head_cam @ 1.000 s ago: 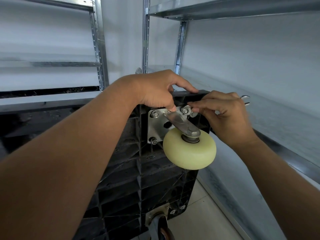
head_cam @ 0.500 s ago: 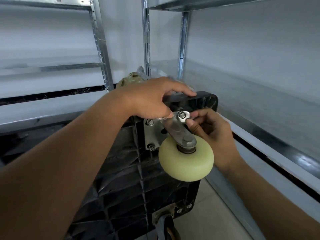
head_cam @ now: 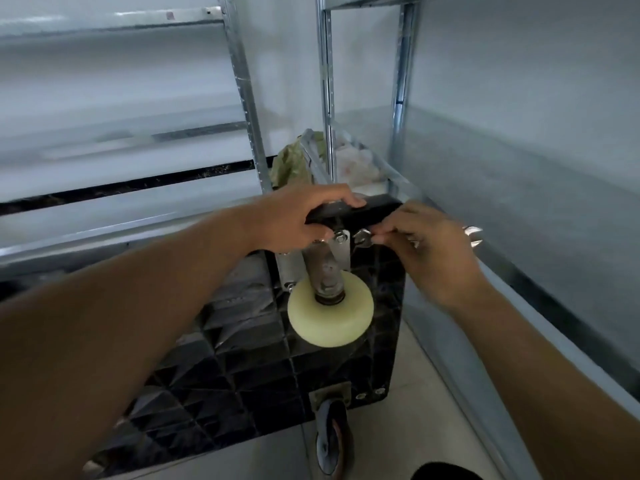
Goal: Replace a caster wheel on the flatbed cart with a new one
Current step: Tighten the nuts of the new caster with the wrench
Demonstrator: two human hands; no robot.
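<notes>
The black flatbed cart point(head_cam: 256, 368) stands on edge with its ribbed underside facing me. A cream caster wheel point(head_cam: 330, 318) in a metal bracket point(head_cam: 341, 252) sits at its upper corner. My left hand point(head_cam: 304, 216) grips the cart's top edge, fingers curled over it, just above the bracket. My right hand point(head_cam: 429, 244) holds a metal wrench; one open end point(head_cam: 363, 235) sits at the bracket's upper right bolt, and the other end point(head_cam: 472, 233) sticks out behind my hand. An older dark caster point(head_cam: 334, 441) is at the cart's lower corner.
Metal shelving uprights point(head_cam: 327, 98) stand close behind the cart, with a shelf ledge point(head_cam: 519, 282) along the right. Bags point(head_cam: 294, 161) lie behind the cart's top. The tiled floor point(head_cam: 412, 420) shows below. A dark shape point(head_cam: 446, 472) is at the bottom edge.
The view dropped and shifted, so the wheel now faces me more squarely. My right hand moved from pinching at the bolt to setting the wrench end against it. My left hand stayed on the cart's edge.
</notes>
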